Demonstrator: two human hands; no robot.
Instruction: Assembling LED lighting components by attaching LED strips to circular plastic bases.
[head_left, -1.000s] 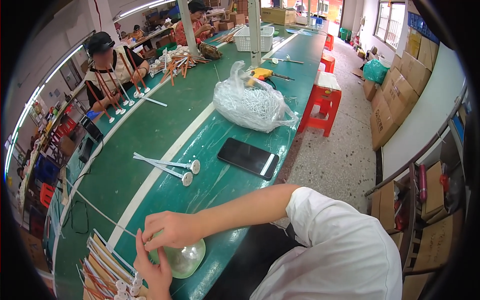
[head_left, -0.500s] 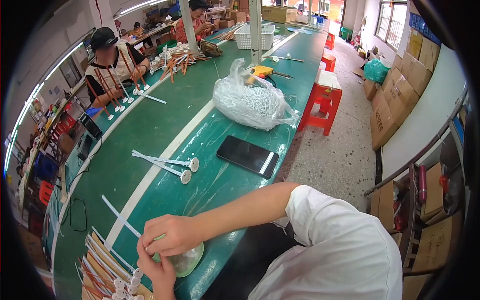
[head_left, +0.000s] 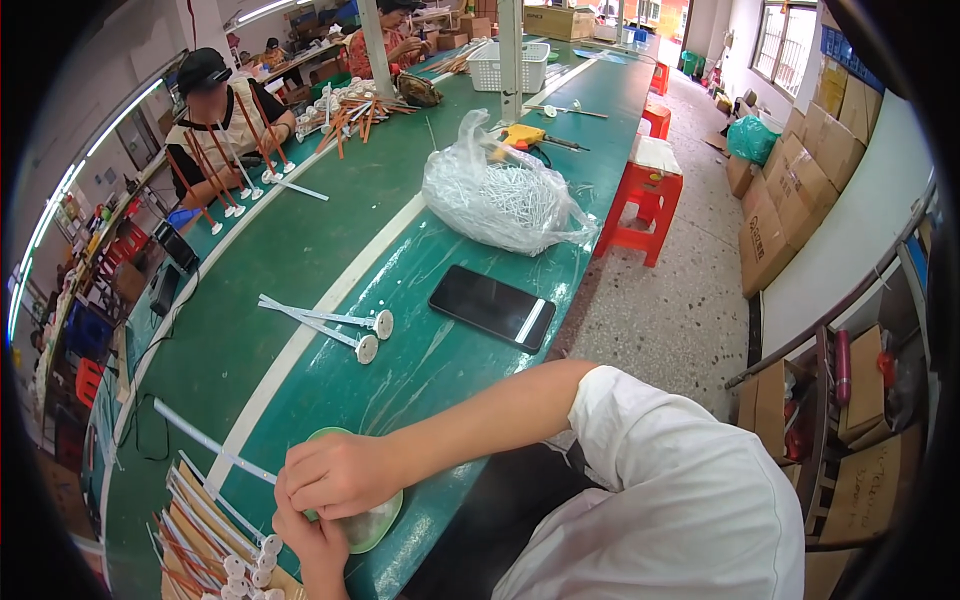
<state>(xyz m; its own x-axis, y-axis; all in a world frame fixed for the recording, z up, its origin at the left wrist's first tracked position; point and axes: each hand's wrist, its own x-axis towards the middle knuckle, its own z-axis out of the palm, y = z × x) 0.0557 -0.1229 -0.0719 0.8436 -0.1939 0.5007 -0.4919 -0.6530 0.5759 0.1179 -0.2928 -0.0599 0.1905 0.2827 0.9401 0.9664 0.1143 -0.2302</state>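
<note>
My right hand (head_left: 340, 475) reaches in from the right, its fingers closed over the end of a long pale strip (head_left: 215, 445) with small dots along it. Below it my left hand (head_left: 312, 545) is closed too, gripping the strip's near end. My fingers hide whatever sits at that end. Under my hands lies a shallow green dish (head_left: 388, 525) with small things in it, too blurred to name. A bundle of white and brown sticks with white round ends (head_left: 240, 570) lies on cardboard by my left hand. Two more pale strips with round white discs (head_left: 366, 348) rest farther up the table.
A black phone (head_left: 492, 308) lies on the green table (head_left: 300, 240). Beyond it stand a clear plastic bag (head_left: 505, 195) of small white pieces, a yellow glue gun (head_left: 525, 138) and a white basket (head_left: 508, 68). Across the table a person (head_left: 225, 130) sits behind upright brown sticks.
The strip's far end has swung left and downward, so it lies flatter. My hands stay together over the dish, and my right hand has shifted slightly. The view has moved a little.
</note>
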